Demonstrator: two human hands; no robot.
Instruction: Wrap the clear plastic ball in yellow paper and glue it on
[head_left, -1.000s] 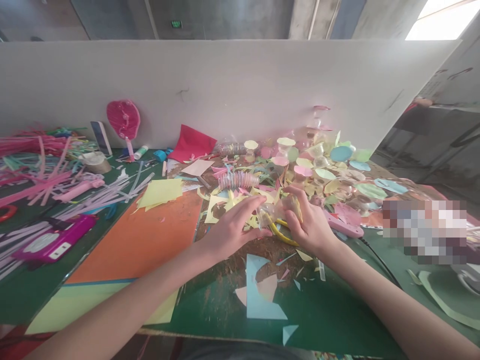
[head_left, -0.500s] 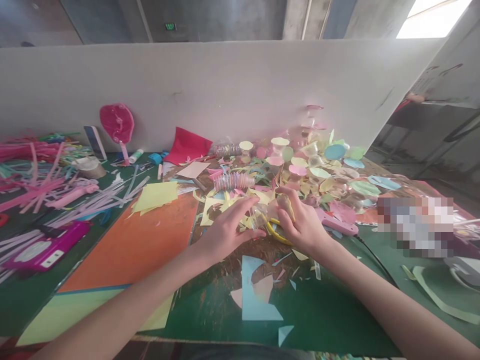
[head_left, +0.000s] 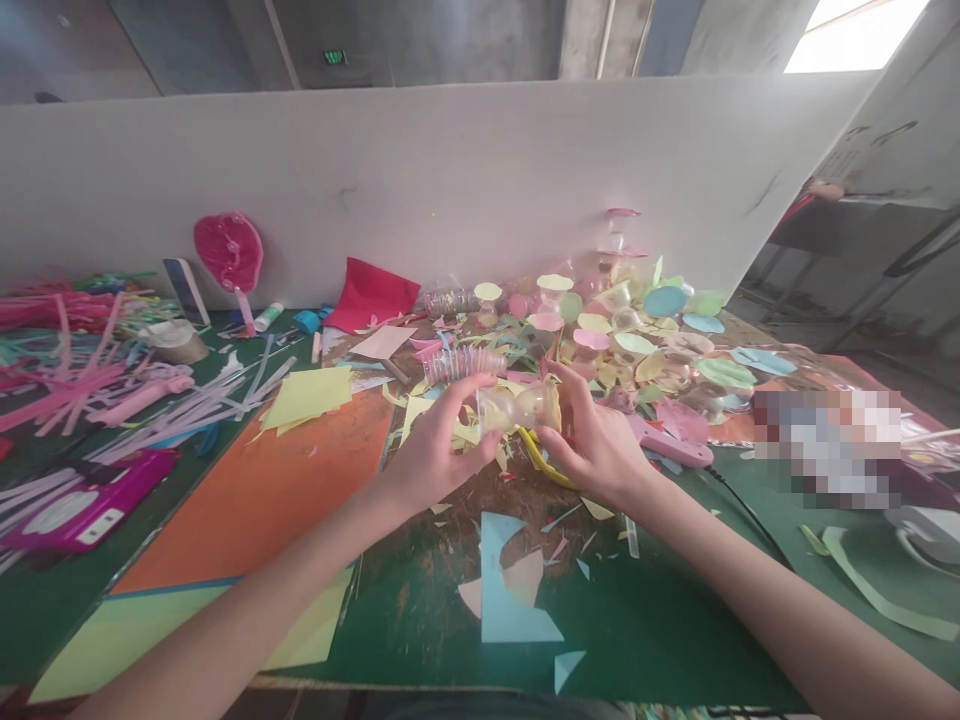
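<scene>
Between my hands lies, on its side, a clear plastic piece (head_left: pixel 517 410) that looks like two small cups joined at a narrow waist, with pale yellow at its right end. My left hand (head_left: pixel 435 445) curves round the left rim with thumb and fingers. At the yellow end, my right hand (head_left: pixel 596 440) holds it between thumb and fingers. Just below sits a yellow loop (head_left: pixel 546 462), perhaps a scissors handle, partly hidden by my right hand. Behind my left fingers lies a stack of clear cups (head_left: pixel 465 364). A pink glue gun (head_left: pixel 671 440) rests right of my right hand.
Similar cup pieces with coloured paper discs (head_left: pixel 592 340) crowd the back right. Blue paper offcuts (head_left: pixel 517 600) lie in front. Yellow sheets (head_left: pixel 306 400) rest on orange card (head_left: pixel 262 500). Pink straws (head_left: pixel 67 370) and a magenta device (head_left: pixel 94 500) are left. A white partition (head_left: pixel 337 190) stands behind.
The clear cup piece has turned more level and shows more between my hands. My hands have moved slightly apart, the left one going left. The camera view has shifted slightly.
</scene>
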